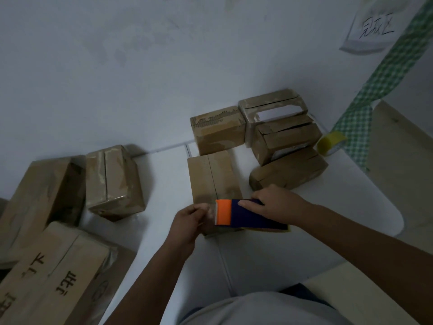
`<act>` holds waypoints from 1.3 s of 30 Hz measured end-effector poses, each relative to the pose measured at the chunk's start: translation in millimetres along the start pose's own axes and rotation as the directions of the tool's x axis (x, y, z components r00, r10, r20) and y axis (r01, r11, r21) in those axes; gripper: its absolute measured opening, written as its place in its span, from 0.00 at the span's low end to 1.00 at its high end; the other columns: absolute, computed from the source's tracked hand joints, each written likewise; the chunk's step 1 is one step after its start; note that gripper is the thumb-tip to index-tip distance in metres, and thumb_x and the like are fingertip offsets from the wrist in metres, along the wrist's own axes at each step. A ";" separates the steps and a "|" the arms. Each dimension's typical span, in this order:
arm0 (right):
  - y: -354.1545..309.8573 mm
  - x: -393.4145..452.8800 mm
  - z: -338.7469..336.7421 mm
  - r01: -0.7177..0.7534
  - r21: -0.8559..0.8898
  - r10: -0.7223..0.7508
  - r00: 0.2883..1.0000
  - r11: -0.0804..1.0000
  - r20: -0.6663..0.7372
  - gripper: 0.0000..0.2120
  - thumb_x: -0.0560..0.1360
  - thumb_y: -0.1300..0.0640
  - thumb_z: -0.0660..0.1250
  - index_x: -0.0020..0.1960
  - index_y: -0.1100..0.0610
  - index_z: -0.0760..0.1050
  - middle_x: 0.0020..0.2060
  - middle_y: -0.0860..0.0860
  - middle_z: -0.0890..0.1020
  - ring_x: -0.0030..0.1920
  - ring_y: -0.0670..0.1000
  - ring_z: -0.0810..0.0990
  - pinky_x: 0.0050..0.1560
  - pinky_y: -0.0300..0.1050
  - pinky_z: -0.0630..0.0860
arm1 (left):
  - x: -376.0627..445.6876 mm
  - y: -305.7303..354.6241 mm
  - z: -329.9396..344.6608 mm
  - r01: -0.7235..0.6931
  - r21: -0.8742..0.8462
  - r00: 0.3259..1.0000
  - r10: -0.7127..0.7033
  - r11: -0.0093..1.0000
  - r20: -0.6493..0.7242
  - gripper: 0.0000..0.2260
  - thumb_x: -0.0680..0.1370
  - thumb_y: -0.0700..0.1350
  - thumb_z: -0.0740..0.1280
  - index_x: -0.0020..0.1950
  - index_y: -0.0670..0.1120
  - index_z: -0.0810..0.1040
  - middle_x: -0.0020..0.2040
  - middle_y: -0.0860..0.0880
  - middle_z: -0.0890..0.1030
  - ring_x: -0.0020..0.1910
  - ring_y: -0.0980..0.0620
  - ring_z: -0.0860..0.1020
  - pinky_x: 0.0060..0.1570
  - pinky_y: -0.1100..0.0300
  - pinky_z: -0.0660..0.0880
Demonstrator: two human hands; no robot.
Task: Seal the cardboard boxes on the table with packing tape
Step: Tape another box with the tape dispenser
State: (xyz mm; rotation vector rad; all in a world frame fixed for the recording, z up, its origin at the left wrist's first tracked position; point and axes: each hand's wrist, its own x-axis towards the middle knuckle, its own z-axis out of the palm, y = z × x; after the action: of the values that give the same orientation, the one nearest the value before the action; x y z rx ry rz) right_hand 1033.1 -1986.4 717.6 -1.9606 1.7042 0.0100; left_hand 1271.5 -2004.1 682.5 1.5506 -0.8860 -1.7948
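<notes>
1. The left hand (189, 219) pinched the clear tape end at the near edge of the cardboard box (212, 177); anchor it flat first.
2. The right hand (276, 202) gripped the tape dispenser (246, 215); draw it straight along the seam.

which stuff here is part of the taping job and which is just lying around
In the job: tape dispenser, held by right hand; box in front; left hand pinching the tape end; other boxes.
Lying about: yellow tape roll, wall note, checked cloth.
</notes>
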 end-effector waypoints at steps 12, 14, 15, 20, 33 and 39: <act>79.0 2.5 -7.5 -0.059 -0.151 0.066 0.997 0.987 0.037 0.39 0.67 0.22 0.45 0.35 0.56 0.74 0.29 0.51 0.75 0.29 0.48 0.72 0.32 0.43 0.67 | 6.2 -41.9 -46.6 0.025 -0.167 0.962 -0.069 0.986 -0.263 0.02 0.78 0.36 0.69 0.48 0.38 0.81 0.46 0.41 0.81 0.44 0.48 0.81 0.49 0.55 0.80; 81.2 3.4 -7.8 -0.060 -0.179 0.070 0.996 0.982 0.047 0.39 0.67 0.21 0.45 0.34 0.55 0.74 0.28 0.50 0.74 0.28 0.48 0.72 0.32 0.43 0.67 | 3.7 -45.9 -38.4 0.015 -0.177 0.952 -0.068 0.984 -0.298 0.02 0.78 0.35 0.69 0.48 0.38 0.81 0.46 0.41 0.80 0.44 0.47 0.80 0.49 0.56 0.79; 81.8 3.8 -7.5 -0.063 -0.193 0.075 0.996 0.979 0.053 0.38 0.68 0.22 0.47 0.34 0.55 0.74 0.28 0.50 0.75 0.29 0.48 0.73 0.32 0.43 0.68 | 2.4 -47.6 -35.0 0.014 -0.182 0.945 -0.072 0.983 -0.318 0.02 0.78 0.35 0.68 0.48 0.38 0.81 0.46 0.41 0.80 0.45 0.47 0.80 0.48 0.57 0.78; 80.8 8.0 -6.9 -0.070 -0.239 0.083 0.996 0.968 0.042 0.33 0.70 0.24 0.50 0.30 0.53 0.68 0.27 0.49 0.72 0.28 0.47 0.70 0.30 0.42 0.65 | -0.7 -55.3 -25.1 0.001 -0.203 0.922 -0.079 0.979 -0.378 0.05 0.79 0.35 0.67 0.54 0.35 0.79 0.50 0.39 0.79 0.47 0.45 0.79 0.52 0.54 0.77; 85.4 23.1 1.6 -0.079 -0.329 0.095 0.995 0.941 0.034 0.34 0.70 0.23 0.51 0.31 0.53 0.68 0.26 0.48 0.72 0.27 0.46 0.70 0.27 0.40 0.64 | 9.7 -63.2 -16.6 0.001 -0.180 0.900 -0.079 0.984 -0.429 0.08 0.79 0.38 0.69 0.56 0.37 0.78 0.52 0.42 0.79 0.49 0.46 0.80 0.61 0.50 0.76; 79.8 26.1 20.2 -0.108 -0.318 0.136 0.988 0.942 0.067 0.34 0.71 0.24 0.51 0.32 0.54 0.68 0.27 0.50 0.72 0.28 0.48 0.71 0.31 0.43 0.69 | 14.9 -66.4 -15.6 0.080 0.072 0.920 -0.046 0.994 -0.390 0.20 0.74 0.47 0.75 0.61 0.44 0.73 0.53 0.46 0.77 0.54 0.46 0.77 0.57 0.53 0.73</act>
State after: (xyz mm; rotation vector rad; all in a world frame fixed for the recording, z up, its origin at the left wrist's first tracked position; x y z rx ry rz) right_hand 971.6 -2006.9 660.6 -2.0350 1.8534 0.4320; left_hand 1283.8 -1977.9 619.0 1.9233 -0.7325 -1.4289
